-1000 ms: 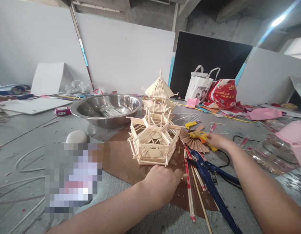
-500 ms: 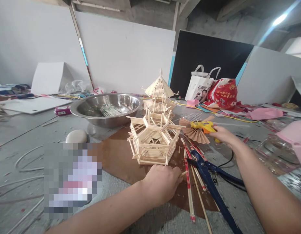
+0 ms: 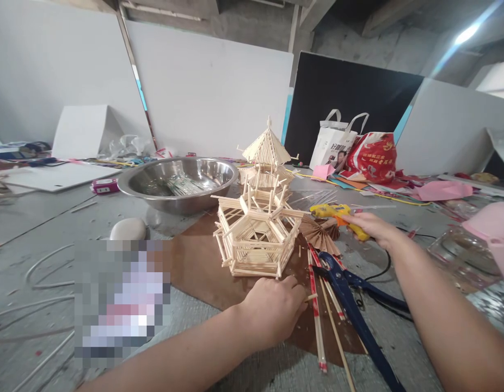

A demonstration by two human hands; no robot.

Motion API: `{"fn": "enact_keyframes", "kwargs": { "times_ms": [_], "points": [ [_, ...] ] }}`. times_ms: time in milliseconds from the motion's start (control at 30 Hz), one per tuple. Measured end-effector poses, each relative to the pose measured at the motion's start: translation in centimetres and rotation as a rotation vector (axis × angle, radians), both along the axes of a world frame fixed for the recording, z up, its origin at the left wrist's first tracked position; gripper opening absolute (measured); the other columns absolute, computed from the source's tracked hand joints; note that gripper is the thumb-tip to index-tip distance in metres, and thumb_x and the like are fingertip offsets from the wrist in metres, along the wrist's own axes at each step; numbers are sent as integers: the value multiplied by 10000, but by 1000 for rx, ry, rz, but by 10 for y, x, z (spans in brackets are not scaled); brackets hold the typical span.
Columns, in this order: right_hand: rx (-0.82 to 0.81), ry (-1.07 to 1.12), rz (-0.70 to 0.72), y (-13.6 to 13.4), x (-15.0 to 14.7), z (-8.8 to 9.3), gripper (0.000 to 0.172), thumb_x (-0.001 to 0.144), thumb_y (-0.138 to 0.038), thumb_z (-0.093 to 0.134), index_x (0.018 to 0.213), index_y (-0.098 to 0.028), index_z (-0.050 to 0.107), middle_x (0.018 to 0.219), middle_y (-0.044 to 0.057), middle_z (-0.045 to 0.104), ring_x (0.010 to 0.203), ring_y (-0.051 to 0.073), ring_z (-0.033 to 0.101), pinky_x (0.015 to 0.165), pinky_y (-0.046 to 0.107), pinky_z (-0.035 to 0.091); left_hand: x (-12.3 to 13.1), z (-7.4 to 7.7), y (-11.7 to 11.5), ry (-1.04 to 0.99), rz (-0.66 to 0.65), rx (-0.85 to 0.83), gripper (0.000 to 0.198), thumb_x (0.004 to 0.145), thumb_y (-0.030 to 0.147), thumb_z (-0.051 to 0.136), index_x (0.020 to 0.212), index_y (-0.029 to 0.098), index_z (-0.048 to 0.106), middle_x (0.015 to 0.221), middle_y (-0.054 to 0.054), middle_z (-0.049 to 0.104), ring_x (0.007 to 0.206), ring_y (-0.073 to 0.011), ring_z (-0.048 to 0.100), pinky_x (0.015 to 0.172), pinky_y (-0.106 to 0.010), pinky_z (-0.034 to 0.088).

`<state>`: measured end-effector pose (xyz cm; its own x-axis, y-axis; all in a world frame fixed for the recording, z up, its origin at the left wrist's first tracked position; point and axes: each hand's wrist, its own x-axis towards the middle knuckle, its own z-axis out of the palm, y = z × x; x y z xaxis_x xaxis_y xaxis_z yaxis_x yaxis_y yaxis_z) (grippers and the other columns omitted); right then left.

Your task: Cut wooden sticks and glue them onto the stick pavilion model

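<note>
Watching from close by, I see a worn grey table strewn with scraps, backed by white panels and a black panel under a bare concrete ceiling, where a light glares at upper right. On a brown sheet mid-table sits the open six-sided stick frame, a peaked stick roof showing behind it. The left hand rests just in front of the frame, fingers curled round a short stick whose end pokes out. The right hand grips a yellow glue gun, nozzle towards the frame, above a pleated paper fan. Between the forearms, blue-handled cutters lie beside red-and-white wrapped strips, crowding that side. A smooth white lump sits to the left. Behind it, a steel basin holds thin, clear-wrapped pieces. A white bag and a red bag stand at the back, contents hidden; a clear container sits at far right.
</note>
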<state>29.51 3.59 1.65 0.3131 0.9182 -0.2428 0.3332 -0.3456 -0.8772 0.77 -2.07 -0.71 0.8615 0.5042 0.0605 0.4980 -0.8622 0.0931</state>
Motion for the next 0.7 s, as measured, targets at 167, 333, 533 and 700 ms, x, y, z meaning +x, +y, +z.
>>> {"fn": "enact_keyframes", "kwargs": {
  "times_ms": [167,333,533,700],
  "points": [
    [232,179,-81,-2,-6,9,210,570,-247,662,718,-173,532,525,-25,561,447,115,553,415,222,450,0,0,0,-1,-35,2,198,832,256,322,836,185,506,821,-31,574,719,-163,572,560,-264,466],
    [420,141,33,-20,-30,34,139,606,-239,615,711,-164,564,548,11,608,491,144,582,479,255,479,-1,3,-1,7,-33,-14,188,822,260,343,892,198,507,830,-33,572,691,-163,577,556,-274,469],
    [574,-103,351,-47,-69,54,200,633,-298,640,803,-198,603,739,14,639,527,103,535,450,221,440,-1,6,-2,7,-55,0,199,825,259,328,886,197,506,822,-36,575,654,-159,578,505,-254,454],
    [496,-231,478,-55,-83,49,278,673,-429,583,834,-205,620,851,44,639,607,139,550,437,231,423,0,4,-2,25,-62,-15,167,801,252,373,797,180,524,764,-34,595,619,-164,587,494,-250,448]
  ]
}}
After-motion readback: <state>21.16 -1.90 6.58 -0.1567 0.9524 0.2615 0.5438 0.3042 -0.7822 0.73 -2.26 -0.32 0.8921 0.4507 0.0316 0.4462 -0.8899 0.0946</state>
